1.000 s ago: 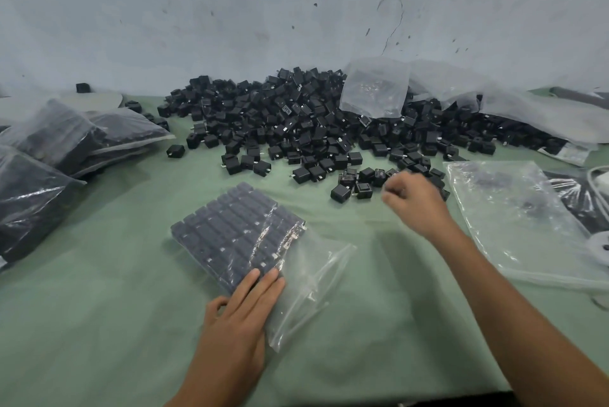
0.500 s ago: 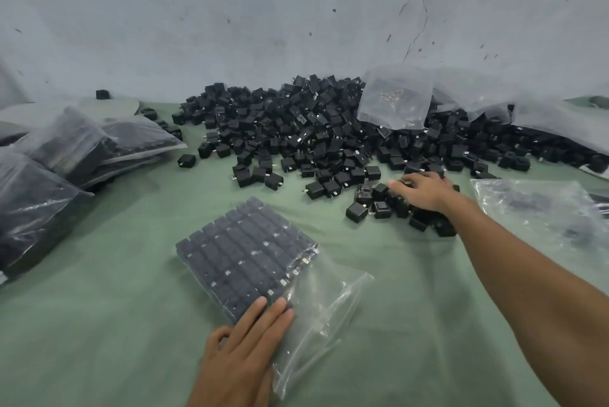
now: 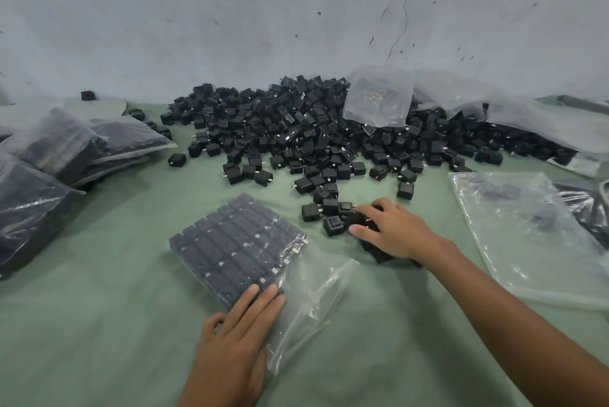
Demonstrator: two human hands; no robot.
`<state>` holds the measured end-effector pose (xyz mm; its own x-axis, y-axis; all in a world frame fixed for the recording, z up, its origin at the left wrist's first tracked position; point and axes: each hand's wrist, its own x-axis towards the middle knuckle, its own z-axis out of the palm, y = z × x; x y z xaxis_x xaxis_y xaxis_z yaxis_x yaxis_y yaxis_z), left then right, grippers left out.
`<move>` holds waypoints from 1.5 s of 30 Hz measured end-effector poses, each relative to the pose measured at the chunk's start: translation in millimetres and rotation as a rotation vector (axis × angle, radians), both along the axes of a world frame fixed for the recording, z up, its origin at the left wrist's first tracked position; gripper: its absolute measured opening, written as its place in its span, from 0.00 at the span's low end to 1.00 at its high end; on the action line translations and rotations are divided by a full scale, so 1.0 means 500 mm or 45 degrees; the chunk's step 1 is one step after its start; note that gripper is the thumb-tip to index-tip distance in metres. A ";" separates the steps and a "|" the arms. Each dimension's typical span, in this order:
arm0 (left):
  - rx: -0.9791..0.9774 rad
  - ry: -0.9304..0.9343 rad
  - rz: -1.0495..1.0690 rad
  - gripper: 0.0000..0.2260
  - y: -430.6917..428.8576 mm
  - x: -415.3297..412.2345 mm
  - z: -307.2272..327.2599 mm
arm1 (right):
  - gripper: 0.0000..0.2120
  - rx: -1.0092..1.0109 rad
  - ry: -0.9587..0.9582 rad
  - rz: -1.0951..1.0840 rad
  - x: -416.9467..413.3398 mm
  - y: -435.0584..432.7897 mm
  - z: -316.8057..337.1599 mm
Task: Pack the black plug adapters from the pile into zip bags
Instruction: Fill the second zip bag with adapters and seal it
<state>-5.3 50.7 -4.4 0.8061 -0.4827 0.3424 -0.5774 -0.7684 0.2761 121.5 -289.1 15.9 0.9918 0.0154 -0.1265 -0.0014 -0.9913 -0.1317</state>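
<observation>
right hand (image 3: 393, 233) gripping loose plug adapters (image 3: 360, 220) at the near edge of the pile (image 3: 296, 129), left hand (image 3: 237, 331) flat (fingers straight) on the zip bag (image 3: 316, 288)

No legible text or labels; adapter markings seem too small.

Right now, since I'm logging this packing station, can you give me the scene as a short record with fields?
left hand: flat fingers press on the part-filled zip bag
right hand: fingers curled over loose adapters
pile: against the wall, beyond both hands
filled bags: stacked at left
empty bags: lying at right
surface: green cloth
</observation>
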 end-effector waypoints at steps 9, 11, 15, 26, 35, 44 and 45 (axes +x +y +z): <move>0.038 0.078 0.010 0.30 0.004 -0.008 0.005 | 0.33 0.024 -0.266 -0.011 -0.097 -0.015 0.031; 0.040 0.072 0.012 0.29 0.005 -0.009 0.004 | 0.29 -0.108 -0.262 0.078 -0.120 -0.006 0.026; 0.077 0.067 0.030 0.29 0.005 -0.008 0.001 | 0.21 -0.144 -0.263 0.046 -0.141 0.015 0.007; 0.127 0.034 0.033 0.28 0.006 -0.014 -0.002 | 0.15 0.311 -0.440 0.030 -0.155 0.063 -0.003; 0.129 0.039 0.031 0.29 0.008 -0.013 -0.003 | 0.19 1.246 -0.404 -0.276 -0.227 0.093 0.033; 0.138 0.010 0.044 0.28 0.004 -0.018 0.002 | 0.18 1.834 -0.180 -0.325 -0.326 0.139 0.033; 0.138 0.008 0.043 0.28 0.003 -0.018 0.003 | 0.19 1.824 -0.152 -0.336 -0.338 0.146 0.025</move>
